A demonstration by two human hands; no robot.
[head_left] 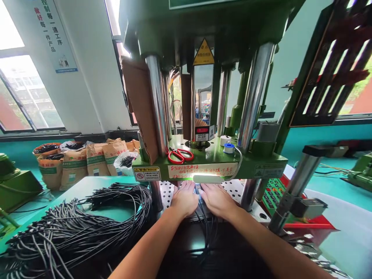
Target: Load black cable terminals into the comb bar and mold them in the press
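Observation:
My left hand (185,200) reaches forward under the green press, palm down with the fingers stretched out. Close beside it my right hand (218,200) lies in the same way, its thumb near the gap between the hands. Both seem to rest on a flat metal piece low in the press; the hands cover most of it, and the fingertips are partly hidden. Several black cables (207,228) come out between my hands and hang toward me over a dark surface. A lit white lamp bar (208,179) is just above my fingers.
Red-handled scissors (180,155) and a blue tape roll (228,148) lie on the press bed (252,162). A big bundle of black cables (95,221) covers the left table. A green button panel (273,197) stands right, beside a metal post (299,182). Sacks (74,166) line the wall.

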